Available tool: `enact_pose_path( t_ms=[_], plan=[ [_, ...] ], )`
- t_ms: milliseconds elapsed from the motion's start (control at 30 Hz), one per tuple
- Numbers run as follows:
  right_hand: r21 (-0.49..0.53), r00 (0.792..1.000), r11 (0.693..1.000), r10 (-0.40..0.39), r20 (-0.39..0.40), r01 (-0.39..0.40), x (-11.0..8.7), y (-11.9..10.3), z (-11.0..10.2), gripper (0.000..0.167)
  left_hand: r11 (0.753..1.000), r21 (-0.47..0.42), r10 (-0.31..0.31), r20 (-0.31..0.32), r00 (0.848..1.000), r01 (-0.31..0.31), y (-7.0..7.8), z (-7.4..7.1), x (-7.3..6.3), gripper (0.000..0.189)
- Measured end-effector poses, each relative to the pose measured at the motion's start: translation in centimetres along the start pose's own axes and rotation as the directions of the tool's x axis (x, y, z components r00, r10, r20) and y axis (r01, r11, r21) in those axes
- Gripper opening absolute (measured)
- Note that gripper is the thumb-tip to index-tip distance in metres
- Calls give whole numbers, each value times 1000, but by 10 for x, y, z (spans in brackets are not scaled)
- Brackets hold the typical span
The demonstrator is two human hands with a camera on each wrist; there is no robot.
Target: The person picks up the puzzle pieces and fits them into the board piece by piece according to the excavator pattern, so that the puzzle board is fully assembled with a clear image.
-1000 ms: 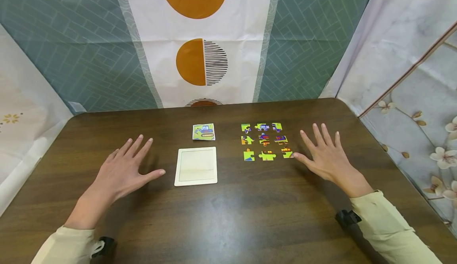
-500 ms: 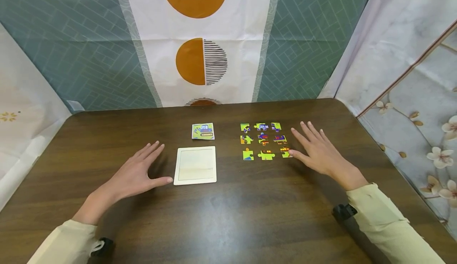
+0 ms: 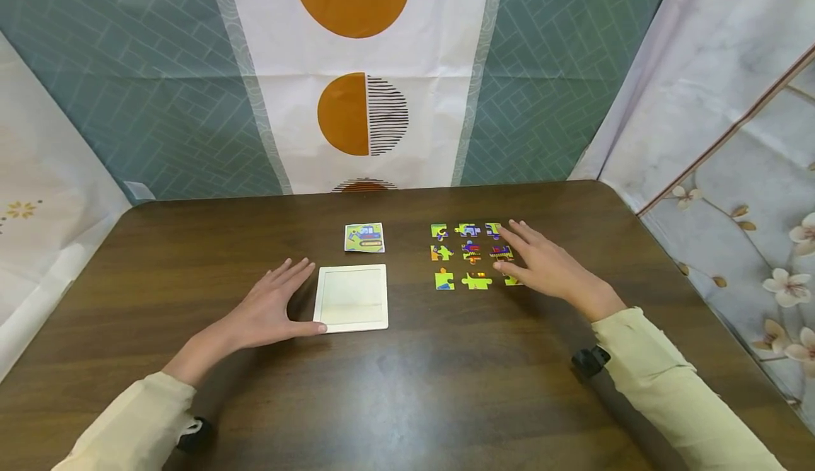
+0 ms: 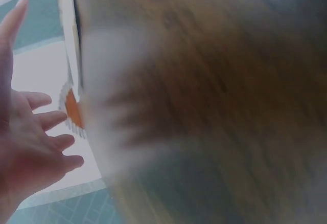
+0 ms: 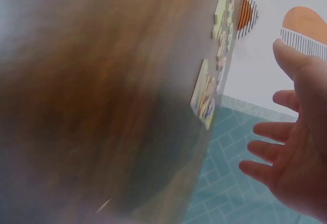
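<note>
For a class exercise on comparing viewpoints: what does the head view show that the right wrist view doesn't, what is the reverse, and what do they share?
Head only: the left grip, the white tray, the picture card and the back of the right grip.

Right wrist only: the palm side of the right grip, and the puzzle pieces from a low angle, showing their edges.

Both: the right grip, puzzle pieces, brown table and patterned wall cloth.
</note>
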State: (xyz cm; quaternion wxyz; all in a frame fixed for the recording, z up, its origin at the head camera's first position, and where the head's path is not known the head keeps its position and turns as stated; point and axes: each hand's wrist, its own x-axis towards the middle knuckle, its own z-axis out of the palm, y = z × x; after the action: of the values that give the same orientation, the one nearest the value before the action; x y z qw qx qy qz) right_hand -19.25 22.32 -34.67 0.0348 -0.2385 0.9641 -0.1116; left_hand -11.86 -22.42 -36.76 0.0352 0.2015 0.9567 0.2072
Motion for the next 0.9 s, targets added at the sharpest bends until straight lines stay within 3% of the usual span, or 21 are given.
enact_pose_path(
  t_ms=[300,500,900],
  plan=[
    [31,999,1000,-3,35,2,26,-11,-2,69,996,-90,9,34,999,-6,-5,11,8,102],
    [100,999,994,-46,20,43,45,-14,-5,66,995,-95,8,44,999,-4,-5,16,12,102],
    [210,998,977,-44,47,33,85,-25,-4,55,997,-80,26,62,998,-21,-10,21,10,101]
  ],
)
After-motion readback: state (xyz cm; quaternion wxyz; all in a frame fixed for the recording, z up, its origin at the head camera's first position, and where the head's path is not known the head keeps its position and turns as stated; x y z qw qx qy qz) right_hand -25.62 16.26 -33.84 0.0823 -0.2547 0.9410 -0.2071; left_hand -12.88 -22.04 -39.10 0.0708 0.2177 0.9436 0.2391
